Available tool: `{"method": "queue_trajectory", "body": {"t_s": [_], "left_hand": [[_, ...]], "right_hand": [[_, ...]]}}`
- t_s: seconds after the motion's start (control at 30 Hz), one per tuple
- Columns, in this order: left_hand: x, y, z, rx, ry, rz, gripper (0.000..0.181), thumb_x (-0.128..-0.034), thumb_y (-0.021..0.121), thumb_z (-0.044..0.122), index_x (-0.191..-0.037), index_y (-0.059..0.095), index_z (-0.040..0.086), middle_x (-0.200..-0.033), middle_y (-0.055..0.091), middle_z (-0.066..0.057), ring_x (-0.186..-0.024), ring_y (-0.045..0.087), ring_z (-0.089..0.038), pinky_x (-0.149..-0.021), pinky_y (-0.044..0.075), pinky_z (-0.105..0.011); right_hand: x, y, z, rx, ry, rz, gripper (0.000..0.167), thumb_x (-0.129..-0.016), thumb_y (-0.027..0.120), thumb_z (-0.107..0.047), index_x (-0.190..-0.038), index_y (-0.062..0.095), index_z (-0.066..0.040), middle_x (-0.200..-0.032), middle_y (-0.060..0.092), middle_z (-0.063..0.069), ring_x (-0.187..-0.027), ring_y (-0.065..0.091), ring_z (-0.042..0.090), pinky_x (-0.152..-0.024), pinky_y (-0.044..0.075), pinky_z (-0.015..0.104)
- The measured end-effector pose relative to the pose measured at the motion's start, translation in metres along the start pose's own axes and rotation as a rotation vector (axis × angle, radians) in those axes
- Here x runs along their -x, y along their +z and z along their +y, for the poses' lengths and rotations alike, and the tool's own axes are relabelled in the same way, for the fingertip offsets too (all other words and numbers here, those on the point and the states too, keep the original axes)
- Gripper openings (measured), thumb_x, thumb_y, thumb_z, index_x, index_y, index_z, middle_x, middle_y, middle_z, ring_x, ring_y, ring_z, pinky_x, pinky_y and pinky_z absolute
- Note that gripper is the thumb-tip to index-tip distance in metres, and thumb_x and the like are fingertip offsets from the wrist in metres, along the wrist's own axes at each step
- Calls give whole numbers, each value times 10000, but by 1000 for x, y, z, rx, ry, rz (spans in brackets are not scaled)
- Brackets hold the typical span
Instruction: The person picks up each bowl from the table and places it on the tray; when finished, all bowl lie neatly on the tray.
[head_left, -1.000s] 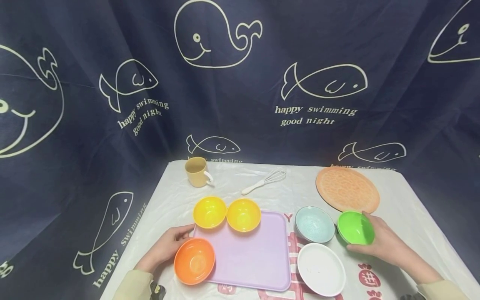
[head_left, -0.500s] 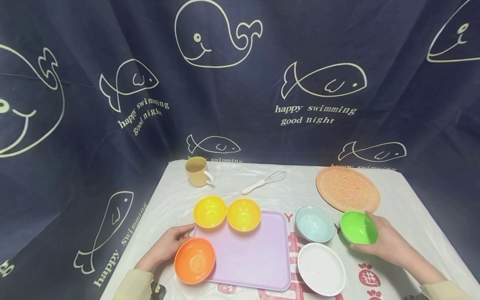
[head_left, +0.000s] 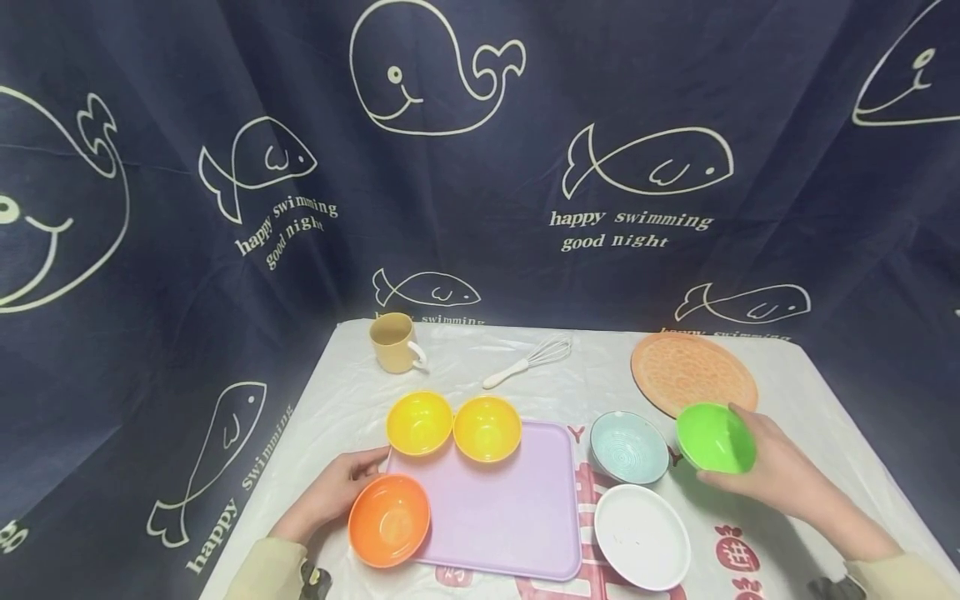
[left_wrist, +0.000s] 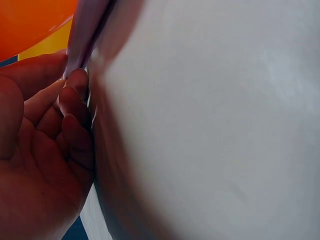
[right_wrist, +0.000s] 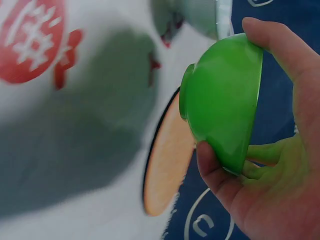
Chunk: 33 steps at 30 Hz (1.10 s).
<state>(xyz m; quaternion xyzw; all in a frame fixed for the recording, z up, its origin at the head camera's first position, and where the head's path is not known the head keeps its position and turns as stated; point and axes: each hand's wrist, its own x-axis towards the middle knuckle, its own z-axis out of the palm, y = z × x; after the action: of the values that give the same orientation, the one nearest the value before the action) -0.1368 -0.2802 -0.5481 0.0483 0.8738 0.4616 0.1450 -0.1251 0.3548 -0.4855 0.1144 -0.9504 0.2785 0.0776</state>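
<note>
My right hand (head_left: 772, 462) grips a green bowl (head_left: 708, 440) by its rim, thumb on the near side and fingers on the far side. In the right wrist view the green bowl (right_wrist: 225, 100) hangs above the table, its shadow on the cloth. My left hand (head_left: 337, 490) is at the left edge of a lilac tray (head_left: 510, 517), between a yellow bowl (head_left: 418, 425) and an orange bowl (head_left: 390, 523). In the left wrist view its curled fingers (left_wrist: 75, 102) hold the tray's rim (left_wrist: 82, 40). A second yellow bowl (head_left: 487, 429) sits on the tray's far part.
Right of the tray stand a light blue bowl (head_left: 628, 448) and a white bowl (head_left: 642, 539). Behind are a tan mug (head_left: 393, 346), a whisk (head_left: 528, 364) and a round orange board (head_left: 693, 375). A dark blue curtain (head_left: 510, 217) hangs past the table's far edge.
My right hand first shifts the green bowl slightly right, away from the light blue bowl, then raises it off the table. My left hand stays at the tray's edge.
</note>
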Motion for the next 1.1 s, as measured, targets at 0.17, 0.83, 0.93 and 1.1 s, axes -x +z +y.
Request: {"method": "queue_trajectory", "body": {"t_s": [0.17, 0.83, 0.93, 1.1], "left_hand": [[1, 0, -1, -9, 6, 4, 494, -978, 739, 214, -1450, 634, 109, -794, 590, -14, -852, 589, -204, -817, 455, -351], [-2, 2, -3, -21, 8, 16, 497, -975, 744, 244, -1449, 639, 137, -781, 588, -9, -777, 568, -191, -729, 468, -320], [-1, 2, -2, -13, 6, 12, 491, -978, 740, 226, -1448, 639, 126, -786, 593, -12, -726, 552, -189, -664, 464, -292], [0, 2, -1, -4, 9, 13, 488, -981, 734, 199, -1449, 633, 106, -783, 592, -17, -707, 546, -186, -638, 459, -281]], "right_hand": [[-11, -1, -33, -14, -36, -3, 1220, -616, 1018, -370, -1470, 361, 202, -1351, 464, 425, -1141, 531, 562, -877, 446, 725], [-32, 61, -156, -84, -254, -181, 1167, -629, 978, -508, -1517, 438, 22, -1396, 551, 169, -1191, 599, 332, -933, 525, 584], [-29, 74, -171, -104, -256, -245, 1182, -621, 983, -495, -1537, 427, 3, -1424, 535, 142, -1220, 581, 290, -965, 517, 552], [-26, 96, -192, -164, -321, -303, 1158, -599, 989, -481, -1523, 456, -31, -1408, 541, 109, -1218, 573, 234, -1006, 500, 530]]}}
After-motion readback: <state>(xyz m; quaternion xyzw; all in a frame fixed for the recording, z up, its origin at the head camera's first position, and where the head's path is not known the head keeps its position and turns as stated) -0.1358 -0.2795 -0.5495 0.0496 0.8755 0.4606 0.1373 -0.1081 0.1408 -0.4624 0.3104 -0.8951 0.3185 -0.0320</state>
